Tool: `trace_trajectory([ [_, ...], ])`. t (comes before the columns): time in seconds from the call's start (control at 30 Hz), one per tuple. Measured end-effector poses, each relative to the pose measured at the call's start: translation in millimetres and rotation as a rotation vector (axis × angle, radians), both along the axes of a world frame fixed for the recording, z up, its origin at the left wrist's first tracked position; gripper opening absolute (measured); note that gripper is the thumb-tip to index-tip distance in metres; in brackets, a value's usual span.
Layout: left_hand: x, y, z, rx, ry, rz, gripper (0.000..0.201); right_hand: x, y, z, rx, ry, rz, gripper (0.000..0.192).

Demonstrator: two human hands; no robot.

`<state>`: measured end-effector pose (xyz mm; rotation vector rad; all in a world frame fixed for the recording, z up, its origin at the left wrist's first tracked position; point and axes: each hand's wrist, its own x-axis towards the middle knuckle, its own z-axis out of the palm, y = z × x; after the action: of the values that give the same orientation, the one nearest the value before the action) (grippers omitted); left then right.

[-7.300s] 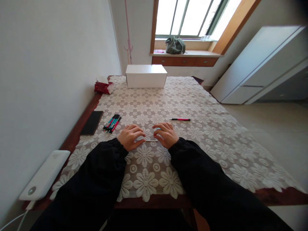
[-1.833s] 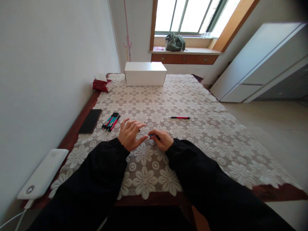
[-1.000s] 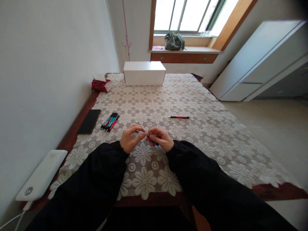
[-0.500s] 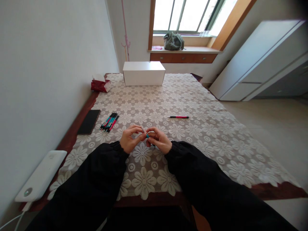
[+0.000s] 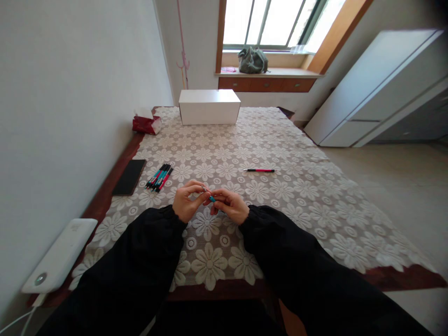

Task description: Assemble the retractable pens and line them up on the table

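My left hand [image 5: 187, 204] and my right hand [image 5: 229, 205] meet just above the lace tablecloth [image 5: 280, 196], both in black sleeves. Between their fingertips they pinch a teal pen [image 5: 212, 199]; only a short teal bit shows, the rest is hidden in my right fist. What my left fingertips grip at the pen's tip is too small to tell. A bundle of pens [image 5: 160, 177], teal, red and black, lies to the left of my hands. One red pen [image 5: 259, 171] lies alone further back to the right.
A black phone [image 5: 129, 177] lies at the table's left edge, a white device [image 5: 59, 256] with a cable nearer me. A white box [image 5: 209, 107] and a red tissue pack [image 5: 145, 124] stand at the far end. White cabinets [image 5: 378, 93] stand to the right.
My hands lifted a teal pen off the cloth and drew together. In the last half second they closed in a little more, and less of the pen shows.
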<state>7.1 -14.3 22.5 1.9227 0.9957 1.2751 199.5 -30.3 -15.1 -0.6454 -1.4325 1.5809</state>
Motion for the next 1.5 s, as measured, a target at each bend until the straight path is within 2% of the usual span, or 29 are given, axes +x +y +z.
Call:
trace_trajectory([
  [0.23, 0.3, -2.4, 2.0, 0.037, 0.031, 0.049, 0.019, 0.9, -0.3, -0.4, 0.027, -0.026, -0.04, 0.029],
  [0.43, 1.3, -1.3, -0.4, 0.043, 0.008, 0.013, 0.02, 2.3, 1.2, -2.8, -0.032, 0.011, 0.016, 0.034],
  [0.73, 2.3, -4.8, -0.2, 0.072, -0.011, 0.032, 0.016, 3.4, 1.1, -0.8, -0.06, 0.044, 0.072, 0.038],
  [1.07, 2.2, -3.8, 0.2, 0.049, -0.013, 0.026, 0.015, 4.1, 0.8, 0.8, -0.075, 0.043, 0.073, 0.042],
  [1.33, 3.0, -1.0, -3.7, -0.085, -0.078, -0.003, 0.018, 3.2, 1.5, -1.1, -0.111, -0.006, 0.079, 0.042],
  [1.5, 3.3, -1.7, -2.8, -0.052, -0.067, 0.002, 0.015, 4.4, 1.5, 1.7, -0.124, 0.019, 0.108, 0.043],
])
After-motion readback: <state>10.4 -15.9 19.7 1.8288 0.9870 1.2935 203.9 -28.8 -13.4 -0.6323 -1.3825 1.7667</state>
